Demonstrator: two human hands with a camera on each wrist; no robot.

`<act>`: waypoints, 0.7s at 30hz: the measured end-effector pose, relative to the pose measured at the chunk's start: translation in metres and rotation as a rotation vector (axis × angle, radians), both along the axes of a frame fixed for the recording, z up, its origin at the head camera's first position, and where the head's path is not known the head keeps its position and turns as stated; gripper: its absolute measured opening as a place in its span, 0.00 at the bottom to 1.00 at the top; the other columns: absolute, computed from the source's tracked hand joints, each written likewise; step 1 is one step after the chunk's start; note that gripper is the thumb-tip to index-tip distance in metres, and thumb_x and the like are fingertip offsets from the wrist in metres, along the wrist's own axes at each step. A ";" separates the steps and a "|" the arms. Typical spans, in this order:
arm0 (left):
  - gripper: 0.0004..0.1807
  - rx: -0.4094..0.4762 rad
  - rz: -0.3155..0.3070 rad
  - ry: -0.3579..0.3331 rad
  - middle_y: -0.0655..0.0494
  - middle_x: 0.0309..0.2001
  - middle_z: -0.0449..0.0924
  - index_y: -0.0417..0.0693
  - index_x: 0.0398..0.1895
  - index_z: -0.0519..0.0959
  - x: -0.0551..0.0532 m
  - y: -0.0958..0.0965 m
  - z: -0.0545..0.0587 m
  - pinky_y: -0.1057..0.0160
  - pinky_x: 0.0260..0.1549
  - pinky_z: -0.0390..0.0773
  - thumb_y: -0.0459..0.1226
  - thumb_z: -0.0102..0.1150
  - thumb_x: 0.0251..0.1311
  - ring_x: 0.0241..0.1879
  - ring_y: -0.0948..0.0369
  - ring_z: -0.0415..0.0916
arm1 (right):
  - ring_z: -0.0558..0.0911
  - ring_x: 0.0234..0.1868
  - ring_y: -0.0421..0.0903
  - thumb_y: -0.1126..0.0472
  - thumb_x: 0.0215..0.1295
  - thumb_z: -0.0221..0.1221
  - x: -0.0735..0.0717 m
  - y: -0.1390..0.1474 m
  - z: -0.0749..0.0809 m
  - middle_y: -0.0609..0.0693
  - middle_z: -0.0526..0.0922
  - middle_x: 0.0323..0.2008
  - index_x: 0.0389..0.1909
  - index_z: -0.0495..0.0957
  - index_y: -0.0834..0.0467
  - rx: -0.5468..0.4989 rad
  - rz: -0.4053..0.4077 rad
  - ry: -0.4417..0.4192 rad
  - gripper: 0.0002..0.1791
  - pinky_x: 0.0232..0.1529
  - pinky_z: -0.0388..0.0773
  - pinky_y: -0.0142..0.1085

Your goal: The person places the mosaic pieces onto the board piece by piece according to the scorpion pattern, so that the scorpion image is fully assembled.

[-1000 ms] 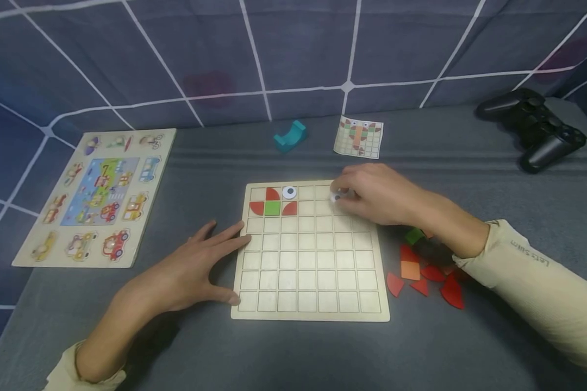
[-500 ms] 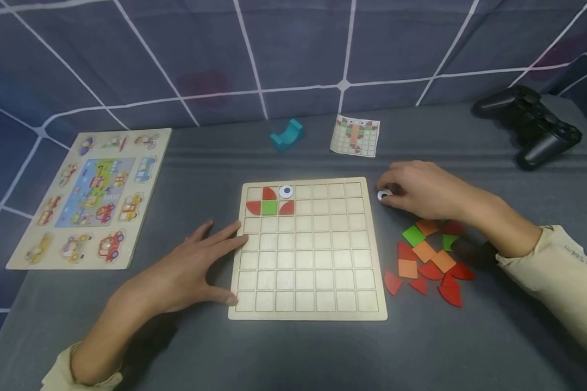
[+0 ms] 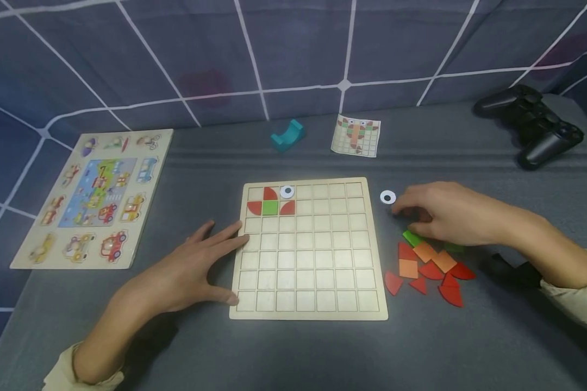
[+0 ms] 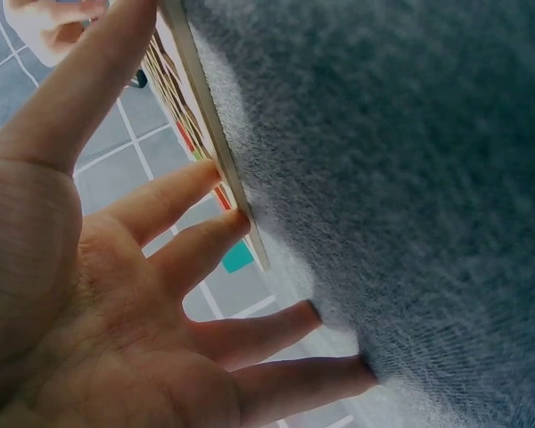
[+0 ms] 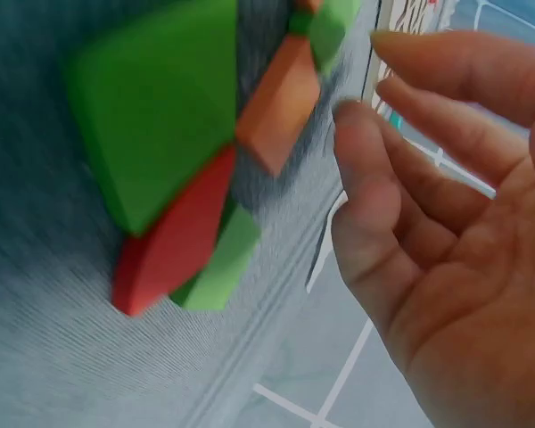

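Observation:
My left hand (image 3: 193, 269) lies with spread fingers at the left edge of a wooden grid board (image 3: 305, 260); thumb and two fingertips touch that edge in the left wrist view. In the board's upper left corner sit red quarter-circle pieces (image 3: 255, 208), a green square (image 3: 270, 207) and a white eye disc (image 3: 287, 191). A second eye disc (image 3: 388, 197) lies on the table right of the board, just beyond my right fingertips. My right hand (image 3: 452, 214), fingers loosely bent and holding nothing, hovers over a pile of orange squares (image 3: 424, 252), green pieces (image 5: 160, 107) and red pieces (image 3: 451, 296).
A small pattern card (image 3: 356, 136) lies behind the board, with a teal curved block (image 3: 288, 136) to its left. A vehicle picture puzzle (image 3: 142, 220) rests at the left. A black game controller (image 3: 528, 127) is at the back right, before a dark tiled-pattern cloth.
My right hand carried an eye disc from the board's upper right to the table, let it go, then drew back over the coloured pieces. The left hand stayed put.

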State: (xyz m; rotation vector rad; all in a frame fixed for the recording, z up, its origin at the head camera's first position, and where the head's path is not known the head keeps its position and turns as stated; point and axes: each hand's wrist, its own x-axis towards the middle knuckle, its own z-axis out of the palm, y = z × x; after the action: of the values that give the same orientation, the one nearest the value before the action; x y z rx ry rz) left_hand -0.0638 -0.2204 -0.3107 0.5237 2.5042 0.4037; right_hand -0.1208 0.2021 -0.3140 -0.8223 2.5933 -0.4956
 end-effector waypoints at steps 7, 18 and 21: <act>0.58 -0.005 0.006 -0.002 0.58 0.78 0.46 0.59 0.76 0.61 0.000 -0.001 -0.001 0.25 0.59 0.47 0.60 0.76 0.38 0.74 0.34 0.36 | 0.74 0.35 0.37 0.74 0.51 0.65 0.015 0.007 -0.005 0.36 0.77 0.40 0.46 0.84 0.47 -0.021 0.067 -0.019 0.24 0.38 0.75 0.38; 0.57 0.000 -0.012 -0.003 0.58 0.78 0.46 0.60 0.76 0.61 0.000 -0.001 0.000 0.24 0.59 0.47 0.62 0.74 0.40 0.73 0.33 0.37 | 0.74 0.37 0.35 0.77 0.51 0.61 0.017 0.015 -0.008 0.35 0.76 0.41 0.47 0.84 0.45 -0.035 0.074 0.024 0.27 0.40 0.74 0.39; 0.57 -0.003 -0.012 -0.002 0.57 0.78 0.46 0.60 0.76 0.61 0.000 0.000 0.000 0.24 0.59 0.47 0.63 0.73 0.39 0.73 0.33 0.37 | 0.73 0.36 0.36 0.76 0.51 0.63 0.017 0.016 -0.008 0.36 0.76 0.41 0.48 0.84 0.46 -0.021 0.058 0.010 0.27 0.38 0.74 0.38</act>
State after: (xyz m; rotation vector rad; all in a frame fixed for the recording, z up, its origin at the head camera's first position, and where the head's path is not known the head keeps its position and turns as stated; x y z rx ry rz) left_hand -0.0641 -0.2209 -0.3107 0.5367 2.4984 0.3961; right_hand -0.1038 0.2176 -0.3217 -0.9066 2.5692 -0.5037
